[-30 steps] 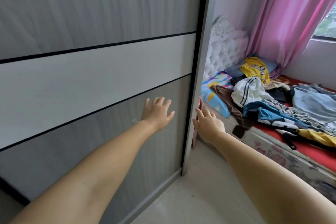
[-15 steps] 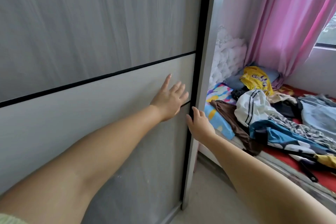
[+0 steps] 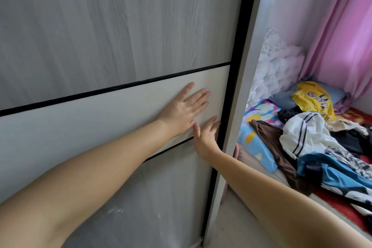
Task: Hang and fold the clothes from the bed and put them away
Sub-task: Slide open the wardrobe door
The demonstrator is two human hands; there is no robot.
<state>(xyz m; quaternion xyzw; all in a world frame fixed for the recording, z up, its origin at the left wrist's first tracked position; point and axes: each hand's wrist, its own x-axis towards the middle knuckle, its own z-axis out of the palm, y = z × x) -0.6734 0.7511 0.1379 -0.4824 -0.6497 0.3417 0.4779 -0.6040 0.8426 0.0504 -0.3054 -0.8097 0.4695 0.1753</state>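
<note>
While we look down from the head camera, our left hand (image 3: 182, 109) lies flat with straight, slightly spread fingers pressed on the pale middle band of the wardrobe door (image 3: 112, 32). Our right hand (image 3: 207, 134) is just below and beside it, fingers straight and fanned, touching the same band next to the door's black edge strip (image 3: 234, 70). Neither hand holds anything. Well apart to the right of both hands, the clothes (image 3: 314, 141) lie in a jumbled heap on the bed (image 3: 342, 210), a yellow jersey (image 3: 311, 96) at the far end near the pink curtain (image 3: 342, 36).
</note>
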